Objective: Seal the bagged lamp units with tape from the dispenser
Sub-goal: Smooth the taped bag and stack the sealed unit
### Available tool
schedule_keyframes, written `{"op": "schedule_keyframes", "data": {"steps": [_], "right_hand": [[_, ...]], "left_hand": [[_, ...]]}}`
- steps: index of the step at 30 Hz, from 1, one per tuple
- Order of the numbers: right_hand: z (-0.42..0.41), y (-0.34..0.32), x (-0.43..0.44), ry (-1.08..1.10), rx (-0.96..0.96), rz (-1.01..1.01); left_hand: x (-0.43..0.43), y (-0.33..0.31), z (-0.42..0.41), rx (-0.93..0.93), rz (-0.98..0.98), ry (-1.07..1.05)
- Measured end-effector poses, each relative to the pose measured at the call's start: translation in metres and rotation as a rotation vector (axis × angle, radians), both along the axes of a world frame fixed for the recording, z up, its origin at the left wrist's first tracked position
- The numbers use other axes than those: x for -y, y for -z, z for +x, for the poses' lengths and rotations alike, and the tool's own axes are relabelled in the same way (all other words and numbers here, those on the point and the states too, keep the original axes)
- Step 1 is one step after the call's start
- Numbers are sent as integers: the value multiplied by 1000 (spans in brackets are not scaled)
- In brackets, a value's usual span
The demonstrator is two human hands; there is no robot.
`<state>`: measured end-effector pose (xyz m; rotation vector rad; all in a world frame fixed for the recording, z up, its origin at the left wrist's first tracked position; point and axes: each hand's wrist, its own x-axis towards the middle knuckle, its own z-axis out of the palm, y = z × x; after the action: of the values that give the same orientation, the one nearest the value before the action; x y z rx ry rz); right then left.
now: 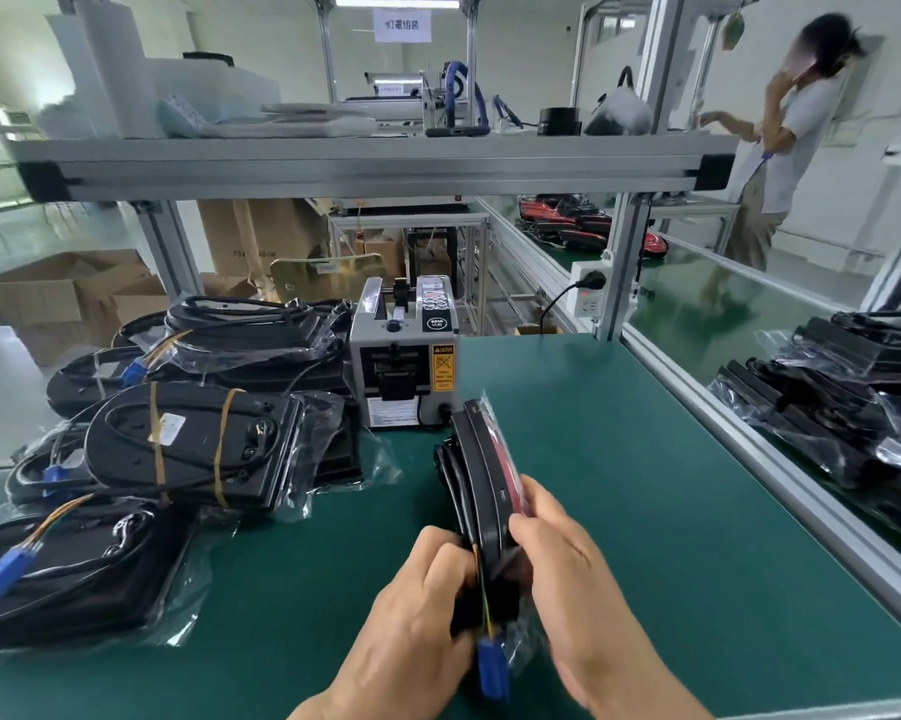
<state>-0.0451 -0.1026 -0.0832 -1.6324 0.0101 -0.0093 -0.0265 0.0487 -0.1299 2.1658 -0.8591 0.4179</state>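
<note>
- Holding one bagged lamp unit (pixel 482 475) up on its edge, both hands work low in the middle of the view, above a green counter (pixel 671 537).
- The left hand (pixel 417 605) grips the near end of the unit, fingers curled round the black housing and its clear bag.
- The right hand (pixel 567 574) grips the same end from the other side, fingertips pinching the bag's edge.
- A blue connector (pixel 492 667) on thin wires hangs between the two hands.
- The unit's far end points towards a grey tape dispenser (pixel 404 356), which stands on the counter just beyond it.
- A pile of bagged lamp units (pixel 193 444) lies left of the dispenser; another stack (pixel 853 387) lies on the neighbouring counter to the right.
- A person (pixel 781 148) stands in the far right background, beyond an aluminium shelf (pixel 334 163).
</note>
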Motion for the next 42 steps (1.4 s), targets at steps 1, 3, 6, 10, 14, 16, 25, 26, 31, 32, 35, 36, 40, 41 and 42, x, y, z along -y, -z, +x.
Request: {"op": "schedule_keyframes", "data": {"steps": [1,3,6,10,14,16,25,26,31,32,35,36,40,41,42], "right_hand": [[1,0,0,-6,3,-19],[3,2,2,12,22,-56],[8,3,4,67,33,-85],[13,5,6,99,14,-87],[15,7,1,129,-4,-37],[16,9,2,135,0,-17],[23,18,7,109,1,6],[24,19,8,107,4,7],[24,22,8,102,13,9],[24,23,8,99,15,10],[22,22,8,88,7,0],[23,21,8,79,-4,-2],[27,17,7,44,-12,29],[29,16,6,45,-11,33],[31,15,5,47,-10,36]], "left_hand": [[-1,-1,1,-3,14,12],[-2,-4,2,-6,47,23],[-9,-19,9,-65,136,128],[-20,-52,47,-431,-29,-22],[-8,-73,121,-791,-706,-461],[-6,-78,156,-965,-935,-560],[1,-78,212,-1213,-1110,-635],[2,-77,215,-1219,-1108,-639],[8,-76,231,-1226,-1225,-667],[9,-76,232,-1202,-1237,-698],[11,-77,220,-1067,-1270,-730],[10,-77,213,-1017,-1251,-701],[7,-93,157,-997,-944,-334],[6,-98,138,-1022,-824,-209],[5,-102,120,-1047,-691,-91]]}}
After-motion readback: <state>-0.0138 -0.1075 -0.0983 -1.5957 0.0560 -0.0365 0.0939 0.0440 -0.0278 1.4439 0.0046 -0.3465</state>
